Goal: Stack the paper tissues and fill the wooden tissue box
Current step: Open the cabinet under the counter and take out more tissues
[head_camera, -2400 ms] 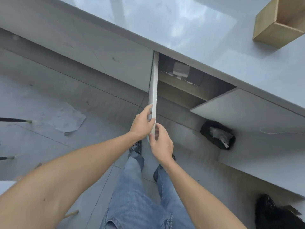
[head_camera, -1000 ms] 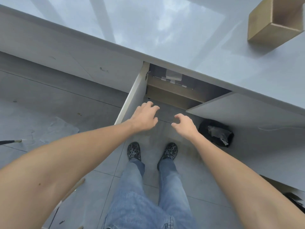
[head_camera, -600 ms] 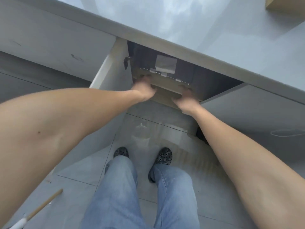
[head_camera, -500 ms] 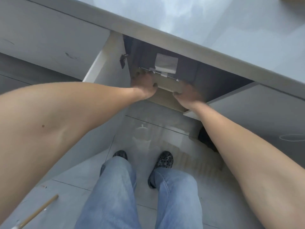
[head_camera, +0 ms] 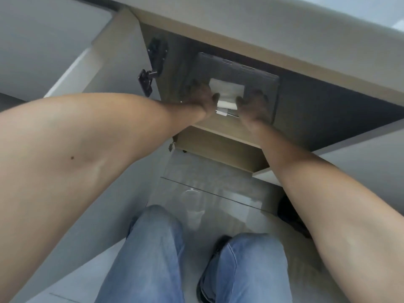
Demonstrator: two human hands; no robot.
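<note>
A white stack of paper tissues lies on a dark grey flat slab inside the open cabinet under the counter. My left hand is curled against the stack's left side. My right hand closes on its right side, so the stack is held between both hands. The stack's front edge hangs down a little over the shelf. The wooden tissue box is out of view.
The cabinet door stands open at the left, with a black hinge on its inner edge. The counter edge runs overhead. A second door juts out at the right, above a black bag. My jeans-clad legs are below.
My head has dropped lower and nearer to the cabinet. Both hands went from the shelf's front edge deeper inside and closed on the two sides of the tissue stack.
</note>
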